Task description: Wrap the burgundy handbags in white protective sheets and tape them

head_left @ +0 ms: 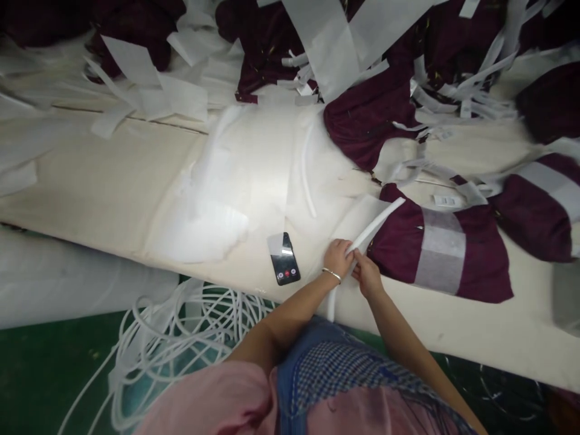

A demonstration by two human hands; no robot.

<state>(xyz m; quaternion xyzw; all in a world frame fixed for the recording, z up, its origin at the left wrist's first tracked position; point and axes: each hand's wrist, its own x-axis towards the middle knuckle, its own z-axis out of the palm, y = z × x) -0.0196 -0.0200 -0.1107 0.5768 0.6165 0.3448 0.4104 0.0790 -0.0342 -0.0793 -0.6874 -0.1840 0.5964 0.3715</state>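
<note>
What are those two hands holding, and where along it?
A white strip. The left hand grips it below its raised far end; the right hand meets it there, though its exact grip is hidden.

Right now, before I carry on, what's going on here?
A person is working at a cream-topped table. The left hand holds a white tube, with the right hand close beside it, its exact grip hard to see. The tube's far end overlaps a corner of the maroon bag with a pale band. A phone lies left of the hands, and more white tubing is heaped below the table edge.
</note>
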